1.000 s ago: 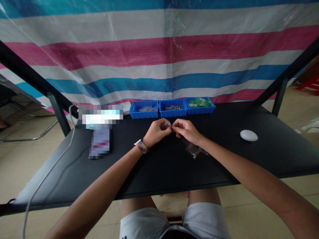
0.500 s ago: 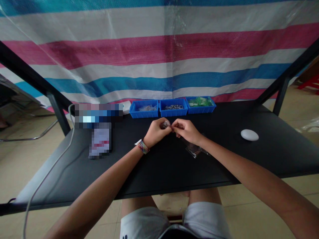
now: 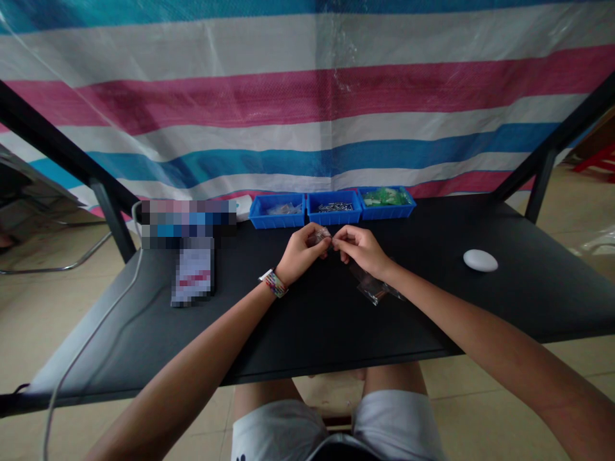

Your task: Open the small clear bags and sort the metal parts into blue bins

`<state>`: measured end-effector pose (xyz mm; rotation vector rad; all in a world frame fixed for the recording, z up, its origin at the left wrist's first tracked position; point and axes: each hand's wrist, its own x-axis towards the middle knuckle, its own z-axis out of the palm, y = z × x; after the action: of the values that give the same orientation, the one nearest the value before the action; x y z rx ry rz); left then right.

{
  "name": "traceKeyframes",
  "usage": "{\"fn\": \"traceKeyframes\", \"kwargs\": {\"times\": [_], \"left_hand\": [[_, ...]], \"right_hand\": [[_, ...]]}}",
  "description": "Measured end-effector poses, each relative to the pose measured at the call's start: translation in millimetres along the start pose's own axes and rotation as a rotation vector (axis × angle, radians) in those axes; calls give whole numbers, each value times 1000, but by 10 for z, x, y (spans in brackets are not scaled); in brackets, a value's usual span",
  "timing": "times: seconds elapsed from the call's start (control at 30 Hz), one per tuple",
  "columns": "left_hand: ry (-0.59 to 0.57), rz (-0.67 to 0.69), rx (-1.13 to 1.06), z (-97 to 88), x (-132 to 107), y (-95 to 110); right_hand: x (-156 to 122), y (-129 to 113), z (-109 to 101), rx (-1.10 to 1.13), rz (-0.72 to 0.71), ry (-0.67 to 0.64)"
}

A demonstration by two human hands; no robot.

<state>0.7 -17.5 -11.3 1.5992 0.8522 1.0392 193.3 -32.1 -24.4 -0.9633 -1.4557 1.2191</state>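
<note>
A small clear plastic bag (image 3: 317, 237), crumpled and shiny, is gripped between the thumb and fingers of my left hand (image 3: 298, 255). My right hand (image 3: 362, 248) is close beside it, with thumb and forefinger pinched at the bag's right edge. The fingers hide most of the bag, so what is inside cannot be made out. Under my right wrist, a few flat clear plastic bags (image 3: 375, 293) lie on the black table (image 3: 298, 333). A woven multicoloured bracelet (image 3: 273, 282) is around my left wrist.
Behind my hands stand three blue bins: the left bin (image 3: 277, 221) with clear bags, the middle bin (image 3: 333, 216) with metal screws or pins, the right bin (image 3: 388, 212) with green packets. A white oval object (image 3: 481, 260) sits right. A cable (image 3: 103, 314) crosses the left side.
My hands have drawn slightly apart at the fingertips, and a bit more of the bag's upper edge shows above my left thumb. Everything else stays in place.
</note>
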Motion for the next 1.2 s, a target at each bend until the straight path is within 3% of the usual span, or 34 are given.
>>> {"fn": "traceKeyframes", "kwargs": {"times": [0.77,1.2], "left_hand": [[11,-32,-25,-19,11,13],[-10,-20,-37,-18,2,30]], "right_hand": [[-2,-16,-11,47,6,63],[-12,0,-18,21,-2,-32]]}}
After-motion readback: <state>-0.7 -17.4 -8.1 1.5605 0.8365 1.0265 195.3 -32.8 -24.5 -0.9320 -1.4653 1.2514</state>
